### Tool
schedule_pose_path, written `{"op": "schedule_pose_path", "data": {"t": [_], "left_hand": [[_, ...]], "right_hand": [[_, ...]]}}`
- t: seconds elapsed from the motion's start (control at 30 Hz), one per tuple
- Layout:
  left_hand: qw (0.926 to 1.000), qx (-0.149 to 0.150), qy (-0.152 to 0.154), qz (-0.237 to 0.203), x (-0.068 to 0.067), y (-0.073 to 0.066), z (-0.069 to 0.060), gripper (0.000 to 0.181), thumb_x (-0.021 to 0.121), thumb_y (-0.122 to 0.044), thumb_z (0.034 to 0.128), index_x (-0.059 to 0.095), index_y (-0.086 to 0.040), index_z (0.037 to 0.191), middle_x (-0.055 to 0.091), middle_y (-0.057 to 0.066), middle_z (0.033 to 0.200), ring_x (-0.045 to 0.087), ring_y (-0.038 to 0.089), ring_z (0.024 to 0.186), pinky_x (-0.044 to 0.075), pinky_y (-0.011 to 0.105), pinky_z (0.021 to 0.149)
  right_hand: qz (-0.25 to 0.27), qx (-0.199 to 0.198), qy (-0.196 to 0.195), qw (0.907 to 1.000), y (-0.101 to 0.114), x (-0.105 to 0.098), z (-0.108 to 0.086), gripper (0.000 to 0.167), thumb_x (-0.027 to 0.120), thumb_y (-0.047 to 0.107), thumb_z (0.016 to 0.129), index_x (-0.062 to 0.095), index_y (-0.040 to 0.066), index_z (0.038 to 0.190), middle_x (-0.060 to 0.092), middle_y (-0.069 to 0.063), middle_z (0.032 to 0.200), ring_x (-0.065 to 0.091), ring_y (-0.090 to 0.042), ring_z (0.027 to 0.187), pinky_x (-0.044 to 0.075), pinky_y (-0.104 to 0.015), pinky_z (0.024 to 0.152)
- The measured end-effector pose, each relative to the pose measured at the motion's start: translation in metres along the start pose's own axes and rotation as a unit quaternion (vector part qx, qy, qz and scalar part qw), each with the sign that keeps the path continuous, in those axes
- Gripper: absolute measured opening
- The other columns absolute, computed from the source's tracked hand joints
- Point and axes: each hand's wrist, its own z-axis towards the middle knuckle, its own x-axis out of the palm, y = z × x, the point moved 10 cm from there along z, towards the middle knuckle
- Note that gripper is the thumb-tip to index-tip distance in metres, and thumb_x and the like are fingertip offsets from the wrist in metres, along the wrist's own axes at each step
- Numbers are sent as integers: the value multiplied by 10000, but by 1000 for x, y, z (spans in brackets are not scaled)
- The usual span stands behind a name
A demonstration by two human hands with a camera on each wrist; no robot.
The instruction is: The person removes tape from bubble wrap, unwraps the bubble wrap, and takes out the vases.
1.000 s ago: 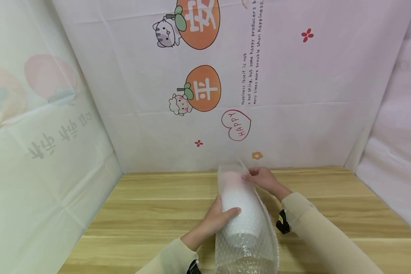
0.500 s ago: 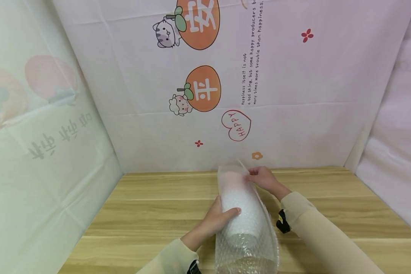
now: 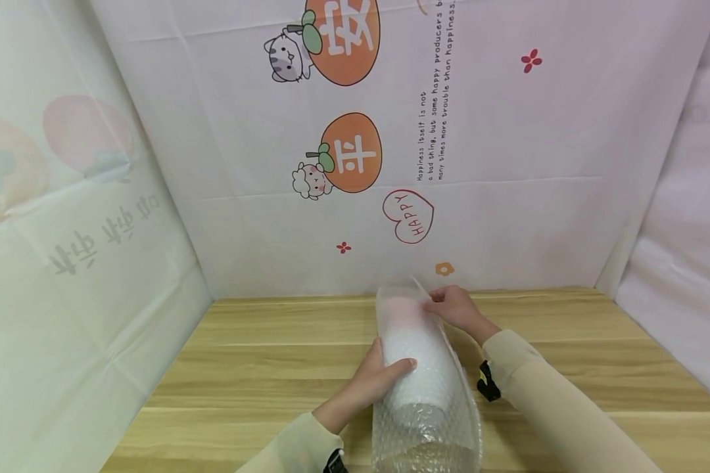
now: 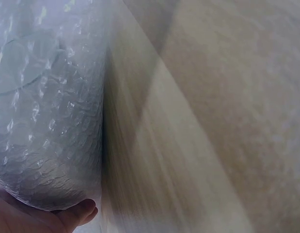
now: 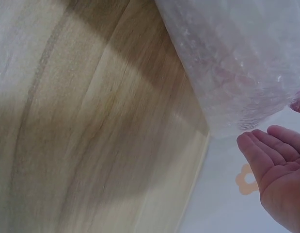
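A white, rounded object with a pinkish far end lies wrapped in clear bubble wrap in the head view. Through the film I cannot tell what kind of thing it is. My left hand grips the bundle from its left side, thumb across the top; its fingers are hidden behind the roll. In the left wrist view the bubble wrap bulges above that hand. At the far end my right hand pinches the wrap's right edge, its fingers below the film in the right wrist view.
A wood-grain table runs under the bundle. Behind it hangs a white printed cloth, close to the far end of the wrap. Another cloth closes off the left side, and one the right. Black straps sit at the wrists.
My right hand has slid very slightly outward along the wrap's edge. The left hand and the bundle have stayed where they were.
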Motion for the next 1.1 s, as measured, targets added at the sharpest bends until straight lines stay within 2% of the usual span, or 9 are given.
{"op": "schedule_pose_path", "data": {"t": [0.3,0.5,0.6,0.77,1.1], "left_hand": [[10000,-90,-5,29,-1,3,1,847,690,-404,846,292,23,1460,497,171,1299,496,305,1161,429,499,951],[9998,-142,-46,90,-1,5,1,879,693,-415,843,274,37,1469,478,195,1332,477,326,1194,410,512,974],[9998,-142,-48,101,-1,5,1,885,691,-418,843,270,40,1471,471,201,1344,470,330,1204,404,516,980],[9999,-105,-11,92,0,3,1,877,683,-423,850,269,35,1473,467,193,1348,470,323,1201,409,512,973],[9999,-74,-43,135,-1,1,0,891,690,-425,843,271,47,1471,457,219,1361,460,349,1216,397,524,985]], "right_hand": [[-109,-270,51,9996,0,4,2,327,647,181,933,682,-77,1132,694,-185,1055,636,-199,856,542,-357,723],[-104,-368,28,9993,1,4,1,300,624,162,944,690,-71,1122,713,-133,941,558,-150,682,492,-302,626],[-147,-388,31,9991,1,4,1,316,611,160,950,675,-79,1146,707,-144,954,516,-145,630,459,-292,607],[-276,-485,-10,9984,1,3,2,346,593,144,947,638,-106,1182,679,-225,1063,502,-151,604,455,-302,625],[-389,-636,-59,9972,2,3,4,345,579,133,941,638,-113,1174,686,-218,1036,491,-143,588,455,-307,618]]}}
